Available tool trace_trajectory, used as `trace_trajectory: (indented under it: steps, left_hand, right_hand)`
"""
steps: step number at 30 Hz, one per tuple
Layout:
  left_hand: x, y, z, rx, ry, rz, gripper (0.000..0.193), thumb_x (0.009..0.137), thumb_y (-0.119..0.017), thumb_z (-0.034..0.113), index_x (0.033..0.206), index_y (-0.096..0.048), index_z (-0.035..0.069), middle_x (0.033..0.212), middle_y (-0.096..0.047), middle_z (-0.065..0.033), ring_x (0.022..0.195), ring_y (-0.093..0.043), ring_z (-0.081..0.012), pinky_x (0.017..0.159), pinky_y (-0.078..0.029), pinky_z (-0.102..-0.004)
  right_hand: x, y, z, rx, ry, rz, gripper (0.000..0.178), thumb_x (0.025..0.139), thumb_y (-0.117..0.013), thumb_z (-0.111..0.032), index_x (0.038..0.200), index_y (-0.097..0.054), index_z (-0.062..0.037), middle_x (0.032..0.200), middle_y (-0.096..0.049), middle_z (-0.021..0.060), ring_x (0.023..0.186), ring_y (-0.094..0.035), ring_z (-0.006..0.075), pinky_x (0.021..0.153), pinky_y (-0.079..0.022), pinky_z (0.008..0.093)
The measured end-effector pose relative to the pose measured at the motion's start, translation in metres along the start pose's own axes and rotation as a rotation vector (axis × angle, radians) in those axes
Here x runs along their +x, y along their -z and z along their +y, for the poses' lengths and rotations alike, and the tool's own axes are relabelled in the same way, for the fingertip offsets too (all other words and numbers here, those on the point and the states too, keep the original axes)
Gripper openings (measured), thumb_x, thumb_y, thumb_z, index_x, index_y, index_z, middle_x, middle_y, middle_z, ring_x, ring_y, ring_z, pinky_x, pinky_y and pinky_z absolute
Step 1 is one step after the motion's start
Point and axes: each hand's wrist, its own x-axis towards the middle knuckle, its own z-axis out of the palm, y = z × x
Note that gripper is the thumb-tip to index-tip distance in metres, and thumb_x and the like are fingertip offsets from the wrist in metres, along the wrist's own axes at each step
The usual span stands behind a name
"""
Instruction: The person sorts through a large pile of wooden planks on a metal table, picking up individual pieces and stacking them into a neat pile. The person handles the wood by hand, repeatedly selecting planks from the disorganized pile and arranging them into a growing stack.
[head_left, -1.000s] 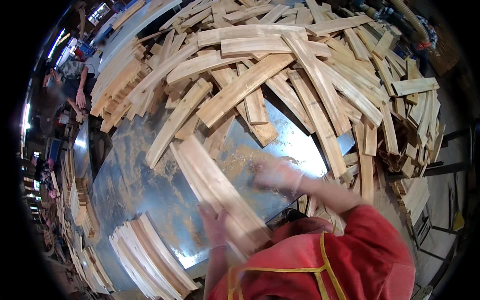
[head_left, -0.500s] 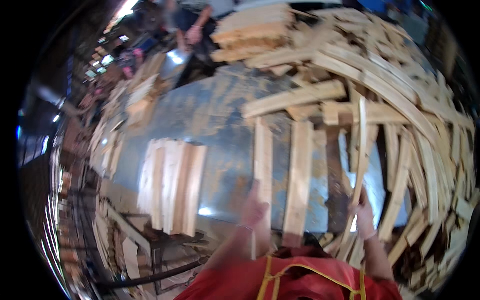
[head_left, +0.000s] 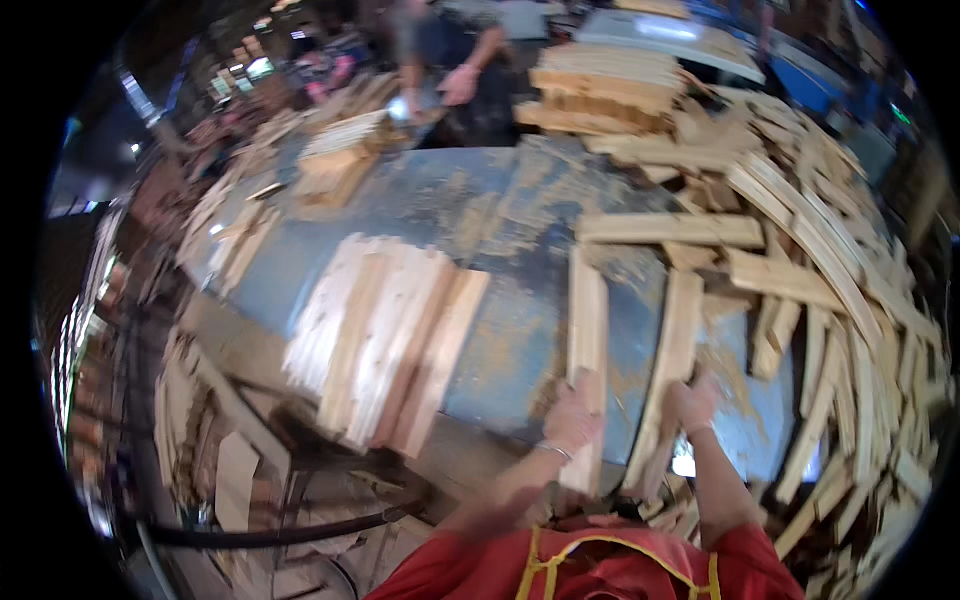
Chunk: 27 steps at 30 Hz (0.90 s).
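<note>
Two long pale wooden boards lie side by side on the metal table, running away from me with a gap between them. My left hand [head_left: 573,418] is closed on the near part of the left board [head_left: 588,330]. Its fingers lie over the board's edge, and a thin band circles the wrist. My right hand [head_left: 697,402] grips the right-hand edge of the right board [head_left: 670,345], its fingertips partly blurred. Further left, a flat row of several planed boards [head_left: 385,335] lies together, some whitish and some reddish brown.
The blue-grey table [head_left: 520,350] carries smears of sawdust. A crosswise board [head_left: 670,230] lies beyond my two boards. A large heap of loose strips [head_left: 850,370] fills the right side. A stacked pile [head_left: 605,85] stands at the back, near another person's hand [head_left: 460,85].
My right hand has let go of a narrow strip on the right and moved left to the right board. My left hand stays at the left board. The view has turned.
</note>
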Motion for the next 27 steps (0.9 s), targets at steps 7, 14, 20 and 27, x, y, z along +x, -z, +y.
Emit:
trace_trajectory:
  steps: [7,14,20,27]
  left_hand:
    - [0.022,-0.002,-0.092,-0.069,-0.289,0.147,0.1,0.081,-0.081,0.033,0.166,-0.034,0.007,0.15,-0.05,-0.0349,0.132,-0.058,-0.0508,0.11,-0.052,-0.0523]
    - [-0.006,0.006,-0.025,0.183,-0.11,0.167,0.099,0.08,-0.082,0.035,0.163,-0.037,0.004,0.15,-0.048,-0.0316,0.125,-0.062,-0.0507,0.103,-0.056,-0.0519]
    - [-0.004,-0.001,-0.017,0.248,-0.1,0.181,0.093,0.083,-0.079,0.033,0.161,-0.038,0.005,0.154,-0.046,-0.0294,0.123,-0.063,-0.0512,0.101,-0.057,-0.0541]
    - [0.001,-0.012,-0.07,0.398,-0.424,0.377,0.084,0.086,-0.078,0.032,0.159,-0.044,0.01,0.153,-0.049,-0.0271,0.117,-0.066,-0.0515,0.096,-0.059,-0.0538]
  right_hand:
    - [-0.079,-0.06,-0.088,0.298,0.091,-0.491,0.055,0.09,-0.07,-0.028,0.14,-0.065,-0.0063,0.116,-0.076,0.0229,0.104,-0.073,0.0354,0.093,-0.058,0.0438]
    - [0.011,0.072,0.012,-0.414,0.677,0.062,0.042,0.092,-0.068,-0.028,0.128,-0.068,-0.006,0.122,-0.073,0.0215,0.111,-0.069,0.0402,0.095,-0.056,0.0464]
    - [0.019,0.25,0.228,-0.277,-0.536,0.419,0.088,0.077,-0.082,-0.027,0.154,-0.048,-0.003,0.137,-0.065,0.0283,0.115,-0.068,0.0422,0.103,-0.054,0.0504]
    - [-0.073,0.141,0.118,1.073,-0.198,-0.307,0.075,0.087,-0.074,-0.018,0.156,-0.05,-0.0005,0.122,-0.069,0.0078,0.109,-0.065,0.0193,0.096,-0.055,0.0341]
